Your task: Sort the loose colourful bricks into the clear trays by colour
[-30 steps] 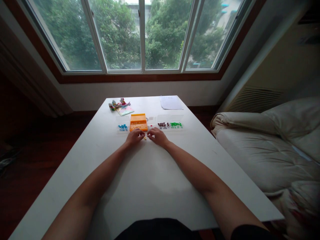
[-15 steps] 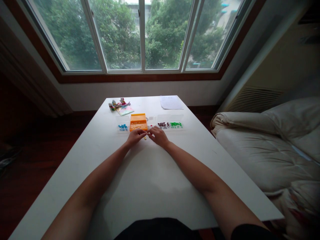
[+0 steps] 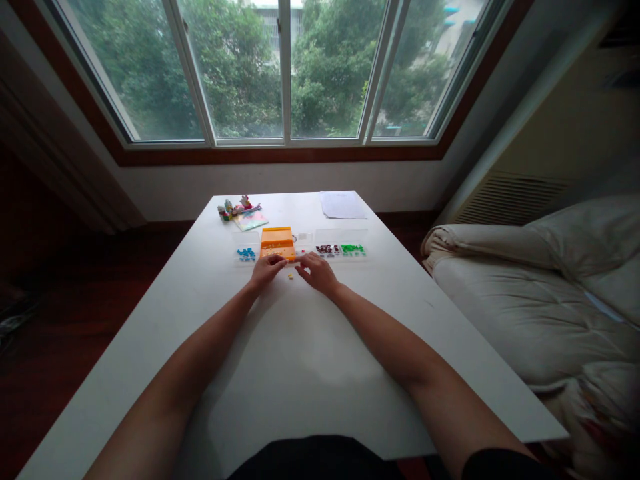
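Observation:
At the front left corner of the open orange box, my left hand is closed in a pinch; what its fingertips hold, if anything, is too small to make out. My right hand hovers by the box's front right corner, its index finger stretched toward the box edge and its thumb apart below, with nothing visible between them. Small pale pieces lie inside the orange box. A tiny yellow piece rests on the white table between both hands.
Clear boxes hold blue pieces on the left, and dark brown pieces and green pieces on the right. Small figures and a colourful sheet lie back left. White paper lies back right. A cushioned sofa stands right.
My hands were touching at the fingertips; now they are apart. My left hand has shifted slightly left, and the right fingers have spread. The yellow piece on the table shows more fully.

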`<act>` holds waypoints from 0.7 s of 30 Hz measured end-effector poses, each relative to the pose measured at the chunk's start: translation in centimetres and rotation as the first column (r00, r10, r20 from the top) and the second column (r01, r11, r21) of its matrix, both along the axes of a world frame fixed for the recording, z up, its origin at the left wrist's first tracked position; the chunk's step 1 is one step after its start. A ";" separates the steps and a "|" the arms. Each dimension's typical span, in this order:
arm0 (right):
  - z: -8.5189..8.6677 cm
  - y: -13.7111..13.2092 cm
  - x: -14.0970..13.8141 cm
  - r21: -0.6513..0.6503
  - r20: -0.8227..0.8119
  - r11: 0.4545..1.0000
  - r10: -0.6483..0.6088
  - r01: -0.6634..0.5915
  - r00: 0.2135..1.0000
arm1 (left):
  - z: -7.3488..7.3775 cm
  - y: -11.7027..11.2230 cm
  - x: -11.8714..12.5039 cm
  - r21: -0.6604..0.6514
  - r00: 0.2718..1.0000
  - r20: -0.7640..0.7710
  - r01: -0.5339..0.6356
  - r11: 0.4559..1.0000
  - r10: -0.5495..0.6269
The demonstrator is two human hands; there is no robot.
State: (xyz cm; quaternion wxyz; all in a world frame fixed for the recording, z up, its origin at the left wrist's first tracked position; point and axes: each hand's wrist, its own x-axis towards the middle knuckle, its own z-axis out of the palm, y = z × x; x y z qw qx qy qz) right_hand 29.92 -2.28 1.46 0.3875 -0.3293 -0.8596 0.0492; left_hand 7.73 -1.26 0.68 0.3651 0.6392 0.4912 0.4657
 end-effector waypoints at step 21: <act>-1.4 0.9 -0.2 -0.069 0.201 0.996 0.060 -0.047 0.978 | -0.6 1.4 -2.8 0.132 0.891 -0.185 -0.395 0.909 0.414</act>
